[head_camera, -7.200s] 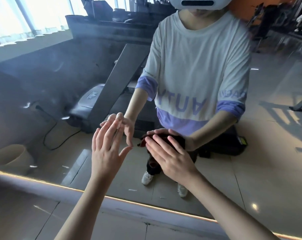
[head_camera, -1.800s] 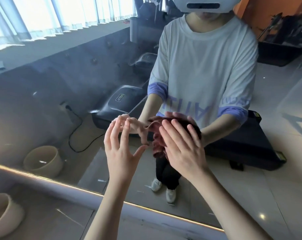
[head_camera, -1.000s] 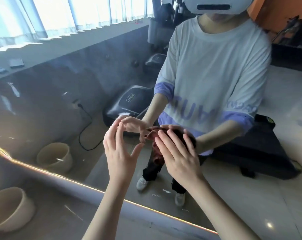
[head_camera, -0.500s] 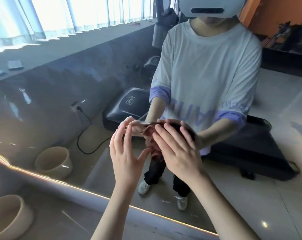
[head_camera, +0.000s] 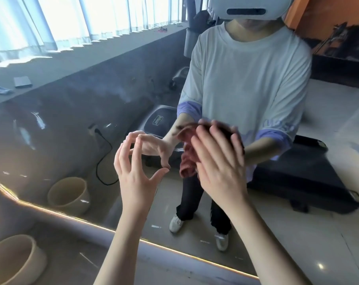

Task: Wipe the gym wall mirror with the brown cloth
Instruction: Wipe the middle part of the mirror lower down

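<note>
The right hand (head_camera: 219, 161) lay flat, fingers straight and spread, pressing the brown cloth (head_camera: 188, 159) against the mirror (head_camera: 71, 120). It was not curled round the cloth, only pinning it to the glass under palm and fingers. The cloth was bunched and mostly hidden behind the hand, with a crumpled reddish-brown fold hanging out on the thumb side. The left hand (head_camera: 135, 167) was just beside it and held nothing. Its fingers were arched with the tips at or very near the glass and the thumb spread wide; whether they truly touched could not be told.

The cloth looked soft, light and limp, so it would likely slide out from under a flat palm if the pressure eased. The best hold seemed to be the middle of the bunch, with the loose fold tucked under the fingers. The glass was hard and smooth, and hazy patches showed on it to the left.

Further out, a lit strip (head_camera: 174, 249) ran along the mirror's bottom edge. A pale bowl (head_camera: 14, 258) stood on the floor at lower left.
</note>
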Motion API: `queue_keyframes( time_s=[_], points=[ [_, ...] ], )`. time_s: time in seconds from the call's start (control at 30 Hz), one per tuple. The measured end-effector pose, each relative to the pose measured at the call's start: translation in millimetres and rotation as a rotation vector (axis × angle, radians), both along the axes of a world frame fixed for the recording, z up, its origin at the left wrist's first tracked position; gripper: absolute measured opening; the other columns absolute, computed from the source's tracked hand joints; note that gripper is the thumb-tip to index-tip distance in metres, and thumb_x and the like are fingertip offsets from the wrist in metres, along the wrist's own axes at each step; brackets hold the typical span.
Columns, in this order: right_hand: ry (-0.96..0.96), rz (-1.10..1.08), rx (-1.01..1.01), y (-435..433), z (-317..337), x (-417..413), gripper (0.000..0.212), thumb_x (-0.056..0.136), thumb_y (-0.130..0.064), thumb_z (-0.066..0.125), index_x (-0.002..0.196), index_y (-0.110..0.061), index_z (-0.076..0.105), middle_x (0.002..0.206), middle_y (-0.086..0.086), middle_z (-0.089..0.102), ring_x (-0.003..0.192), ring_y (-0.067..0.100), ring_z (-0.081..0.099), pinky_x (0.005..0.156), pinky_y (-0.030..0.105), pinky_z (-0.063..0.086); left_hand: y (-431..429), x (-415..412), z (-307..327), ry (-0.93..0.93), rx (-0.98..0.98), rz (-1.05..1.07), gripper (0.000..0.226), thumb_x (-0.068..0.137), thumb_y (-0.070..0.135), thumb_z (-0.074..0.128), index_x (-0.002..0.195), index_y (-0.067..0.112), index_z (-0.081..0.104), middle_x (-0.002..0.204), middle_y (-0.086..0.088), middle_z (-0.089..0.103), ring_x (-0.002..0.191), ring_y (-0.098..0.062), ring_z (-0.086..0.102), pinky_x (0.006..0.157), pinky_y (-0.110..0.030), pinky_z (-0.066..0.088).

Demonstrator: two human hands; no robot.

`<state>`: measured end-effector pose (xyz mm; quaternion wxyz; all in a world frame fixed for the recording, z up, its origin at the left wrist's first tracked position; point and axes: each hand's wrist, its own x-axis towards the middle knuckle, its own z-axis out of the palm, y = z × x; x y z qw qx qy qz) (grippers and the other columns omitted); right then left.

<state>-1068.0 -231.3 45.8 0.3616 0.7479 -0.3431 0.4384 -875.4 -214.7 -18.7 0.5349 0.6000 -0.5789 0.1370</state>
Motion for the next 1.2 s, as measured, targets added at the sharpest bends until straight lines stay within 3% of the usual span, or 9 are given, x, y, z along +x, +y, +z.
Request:
queue_keyframes(
  time_s=[0.13, 0.33, 0.43, 0.57, 0.77, 0.87, 0.97, 1.1, 1.2],
  points=[
    [-0.264, -0.016, 0.028, 2, 9, 22, 0.039, 0.095, -0.013, 0.054, 0.134, -0.011, 0.050, 0.149, 0.002, 0.045, 0.140, 0.025, 0.034, 0.121, 0.042, 0.014, -1, 2, -1, -0.013, -0.010, 0.004, 0.095, 0.064, 0.027, 0.090, 0.144, 0.007, 0.041, 0.152, -0.014, 0.030, 0.136, -0.033, 0.030, 0.111, -0.051, 0.035],
    [0.150, -0.029, 0.045, 0, -23, 24, 0.045, 0.092, -0.011, 0.054, 0.136, -0.017, 0.050, 0.146, -0.001, 0.053, 0.138, 0.019, 0.041, 0.122, 0.037, 0.014, -2, 12, -5, -0.060, -0.011, -0.012, 0.102, 0.057, 0.018, 0.096, 0.142, 0.007, 0.041, 0.148, -0.020, 0.036, 0.133, -0.037, 0.034, 0.118, -0.025, 0.016],
    [0.045, 0.022, 0.005, -2, 0, 23, 0.049, 0.086, -0.008, 0.065, 0.133, -0.013, 0.052, 0.144, 0.001, 0.051, 0.134, 0.022, 0.044, 0.119, 0.037, 0.021, 0, 22, -4, -0.117, -0.023, -0.022, 0.099, 0.058, 0.017, 0.095, 0.141, 0.007, 0.043, 0.146, -0.021, 0.041, 0.131, -0.036, 0.039, 0.117, -0.025, 0.018],
    [-0.242, -0.013, 0.002, -3, 4, 40, 0.039, 0.093, -0.013, 0.057, 0.132, -0.011, 0.051, 0.148, 0.004, 0.047, 0.138, 0.024, 0.036, 0.119, 0.039, 0.019, -2, 26, -3, -0.167, -0.025, -0.013, 0.092, 0.059, 0.019, 0.095, 0.138, 0.002, 0.051, 0.147, -0.019, 0.042, 0.128, -0.034, 0.042, 0.116, -0.027, 0.021],
    [0.250, -0.062, -0.001, -5, -48, 42, 0.043, 0.097, -0.014, 0.049, 0.140, -0.015, 0.048, 0.153, -0.002, 0.040, 0.143, 0.019, 0.029, 0.122, 0.036, 0.016, -7, 42, -9, -0.190, -0.073, -0.017, 0.090, 0.066, 0.026, 0.091, 0.140, 0.008, 0.043, 0.148, -0.013, 0.035, 0.132, -0.035, 0.039, 0.115, -0.037, 0.027],
    [0.064, -0.017, 0.033, -6, -26, 43, 0.051, 0.090, -0.015, 0.061, 0.139, -0.011, 0.045, 0.150, 0.004, 0.040, 0.142, 0.020, 0.027, 0.123, 0.036, 0.012, -8, 53, -7, -0.214, -0.077, -0.016, 0.087, 0.067, 0.026, 0.089, 0.139, 0.009, 0.044, 0.147, -0.012, 0.035, 0.132, -0.033, 0.038, 0.114, -0.037, 0.029],
    [-0.161, -0.006, 0.094, -5, -14, 57, 0.051, 0.092, -0.019, 0.055, 0.140, -0.008, 0.040, 0.146, 0.011, 0.036, 0.143, 0.022, 0.024, 0.123, 0.036, 0.010, -5, 60, -3, -0.220, -0.110, -0.070, 0.074, 0.077, 0.021, 0.084, 0.138, 0.005, 0.044, 0.146, -0.014, 0.040, 0.133, -0.030, 0.038, 0.113, -0.039, 0.030],
    [-0.036, 0.010, 0.074, -8, -21, 62, 0.050, 0.101, -0.020, 0.044, 0.146, -0.011, 0.024, 0.149, 0.012, 0.034, 0.153, 0.016, 0.008, 0.124, 0.036, 0.007, 6, 46, 12, -0.229, -0.211, -0.253, 0.062, 0.088, 0.039, 0.069, 0.134, 0.004, 0.046, 0.140, -0.017, 0.047, 0.127, -0.035, 0.048, 0.111, -0.041, 0.036],
    [0.018, 0.070, 0.122, -9, -15, 55, 0.062, 0.095, -0.020, 0.053, 0.147, -0.011, 0.019, 0.153, 0.012, 0.026, 0.152, 0.013, 0.003, 0.124, 0.035, 0.006, 0, 25, 25, -0.351, -0.268, -0.338, 0.064, 0.086, 0.042, 0.070, 0.139, 0.016, 0.045, 0.144, -0.007, 0.043, 0.131, -0.028, 0.044, 0.110, -0.041, 0.038]
  ],
)
